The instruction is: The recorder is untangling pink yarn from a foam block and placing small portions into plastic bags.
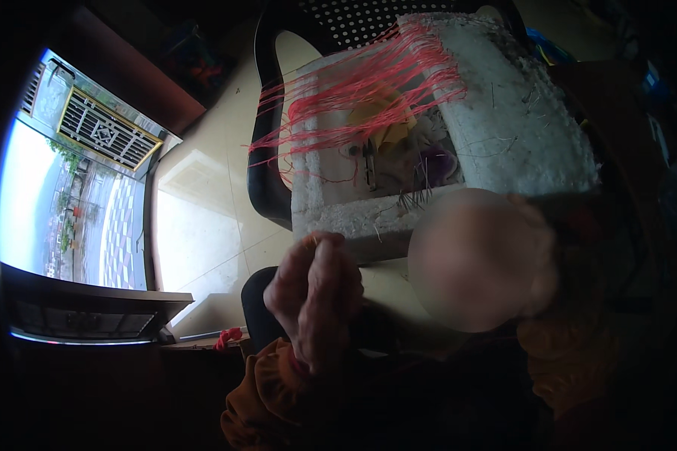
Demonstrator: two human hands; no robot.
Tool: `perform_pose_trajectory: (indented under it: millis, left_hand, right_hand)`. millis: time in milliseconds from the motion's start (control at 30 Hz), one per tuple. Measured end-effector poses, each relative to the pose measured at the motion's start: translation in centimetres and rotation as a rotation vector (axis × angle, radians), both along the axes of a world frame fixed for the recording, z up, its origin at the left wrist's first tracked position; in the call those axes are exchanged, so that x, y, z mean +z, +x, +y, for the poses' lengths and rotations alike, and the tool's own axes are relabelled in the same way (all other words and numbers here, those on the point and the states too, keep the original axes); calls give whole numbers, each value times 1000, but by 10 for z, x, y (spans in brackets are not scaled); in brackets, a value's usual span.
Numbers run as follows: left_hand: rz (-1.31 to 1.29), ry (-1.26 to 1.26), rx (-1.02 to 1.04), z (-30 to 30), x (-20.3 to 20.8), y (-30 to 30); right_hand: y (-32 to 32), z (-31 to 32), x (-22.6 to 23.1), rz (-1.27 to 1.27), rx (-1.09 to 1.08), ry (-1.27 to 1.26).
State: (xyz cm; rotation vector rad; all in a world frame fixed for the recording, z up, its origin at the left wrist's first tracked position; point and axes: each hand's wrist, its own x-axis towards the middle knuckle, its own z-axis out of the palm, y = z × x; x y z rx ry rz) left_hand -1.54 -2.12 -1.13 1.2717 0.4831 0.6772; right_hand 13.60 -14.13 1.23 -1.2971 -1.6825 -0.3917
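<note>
Close to the lens, my left hand [314,301] is clenched at seven o'clock in a mustard sleeve [267,383], fingertips bunched together — whether a strand lies between them I cannot tell. My right hand [489,259], toward three o'clock, is blurred over, so I cannot tell its grip. Just beyond, thin dark pins [414,198] bristle at the near wall of a white foam box [523,128], which reaches from twelve to two o'clock. Pink strands [361,90] span its opening, from the right slab past the left rim, loose ends at eleven. I judge the work well under way: a broad band is laid, but how much is left I cannot say. Inside lie a yellow sheet [393,134] and a purple item [438,169]. A black chair [353,22] backs the box at twelve; farthest off, at ten, stands a gold-framed gate [109,128]. No label or lettering is legible to me.
</note>
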Motion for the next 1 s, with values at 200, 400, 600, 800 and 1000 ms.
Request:
perform_pose_trajectory:
  millis: [200,400,600,800,1000]
  left_hand:
    - [6,466,-345,-3,1,2]
    - [167,358,-290,4,-1,-8]
    - [115,218,-173,6,-10,-1]
    - [133,-13,-40,4,2,9]
    - [110,-54,-57,3,0,15]
  right_hand:
    - [-9,-2,-23,81,132,-65]
    - [-12,6,-32,138,169,-59]
    - [-9,-6,-23,186,49,-87]
    - [-12,-4,-24,91,-150,-119]
    - [-7,-6,-23,100,-129,-141]
